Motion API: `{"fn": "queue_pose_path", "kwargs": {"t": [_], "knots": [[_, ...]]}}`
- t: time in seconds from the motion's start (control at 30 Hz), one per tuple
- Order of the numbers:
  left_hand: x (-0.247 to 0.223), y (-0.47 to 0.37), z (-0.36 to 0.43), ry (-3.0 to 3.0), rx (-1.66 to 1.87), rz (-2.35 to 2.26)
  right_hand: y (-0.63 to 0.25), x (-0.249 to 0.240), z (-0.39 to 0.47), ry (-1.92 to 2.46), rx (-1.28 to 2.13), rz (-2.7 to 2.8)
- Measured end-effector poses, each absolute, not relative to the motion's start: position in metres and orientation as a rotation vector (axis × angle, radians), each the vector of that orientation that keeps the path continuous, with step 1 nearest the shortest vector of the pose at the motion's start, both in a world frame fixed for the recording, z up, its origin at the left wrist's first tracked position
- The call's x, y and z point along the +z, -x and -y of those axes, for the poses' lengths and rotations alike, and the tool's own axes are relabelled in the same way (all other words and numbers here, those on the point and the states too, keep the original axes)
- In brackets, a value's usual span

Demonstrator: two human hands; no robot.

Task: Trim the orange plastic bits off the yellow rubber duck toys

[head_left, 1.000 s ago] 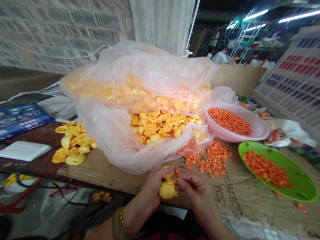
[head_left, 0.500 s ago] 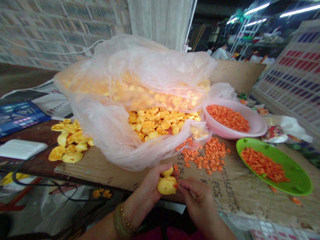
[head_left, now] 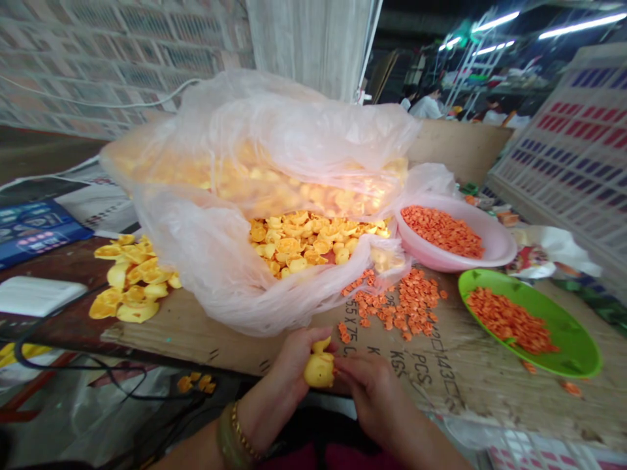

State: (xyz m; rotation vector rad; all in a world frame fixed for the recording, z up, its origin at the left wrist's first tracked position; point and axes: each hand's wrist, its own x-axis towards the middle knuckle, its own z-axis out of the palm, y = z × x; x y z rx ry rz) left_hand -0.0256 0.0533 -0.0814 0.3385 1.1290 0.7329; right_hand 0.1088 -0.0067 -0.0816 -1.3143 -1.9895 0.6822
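My left hand (head_left: 291,362) is wrapped round a yellow toy duck head (head_left: 319,371) with a small dark eye dot. A second yellow plastic piece (head_left: 321,344) shows just above it in the same hand. My right hand (head_left: 375,385) pinches at the head's right side, where an orange beak sits; the fingertips now hide most of it. Both hands are over the front edge of a cardboard sheet (head_left: 235,356). Loose orange beaks (head_left: 411,303) lie in a pile on the cardboard beyond my right hand.
A big clear plastic bag (head_left: 206,261) gapes toward me, full of yellow half shells (head_left: 308,238). More shells (head_left: 134,281) lie at left. A pink bowl (head_left: 497,245) and a green dish (head_left: 580,349) hold orange beaks. A white crate (head_left: 568,143) leans at right; people sit far back.
The duck head has turned in my left hand, and the upper yellow piece shows a different side. My right fingers have closed in against the head, covering the orange beak.
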Motion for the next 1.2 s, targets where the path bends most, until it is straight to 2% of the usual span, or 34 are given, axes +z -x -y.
{"fn": "queue_pose_path", "kwargs": {"t": [0.1, 0.23, 0.47, 0.53, 0.6, 0.67, 0.77, 1.0, 1.07, 1.2], "knots": [[-0.079, 0.024, -0.05, -0.351, 0.786, -1.259, -0.112, -0.081, 0.011, 1.433, 0.741, 2.043], [-0.086, 0.021, -0.048, -0.395, 0.846, -1.28, -0.116, -0.1, 0.017, 1.581, 0.517, 2.233], [-0.082, 0.015, -0.047, -0.445, 0.83, -1.252, -0.105, -0.144, 0.019, 1.45, 0.208, 2.295], [-0.079, 0.014, -0.047, -0.476, 0.808, -1.251, -0.107, -0.138, 0.02, 1.431, 0.298, 2.238], [-0.077, 0.015, -0.049, -0.498, 0.77, -1.225, -0.122, -0.123, 0.019, 1.438, 0.545, 2.134], [-0.074, 0.016, -0.051, -0.523, 0.744, -1.176, -0.15, -0.108, 0.014, 1.61, 0.677, 1.909], [-0.069, 0.017, -0.054, -0.522, 0.736, -1.09, -0.197, -0.099, 0.0, 2.038, 0.448, 1.55], [-0.072, 0.016, -0.048, -0.378, 0.707, -0.93, -0.223, -0.115, -0.019, 2.295, 0.303, 1.607], [-0.073, 0.018, -0.046, -0.326, 0.681, -0.919, -0.216, -0.11, -0.017, 2.215, 0.377, 1.53], [-0.071, 0.021, -0.044, -0.295, 0.66, -0.925, -0.187, -0.088, -0.006, 1.709, 0.903, 1.304]]}}
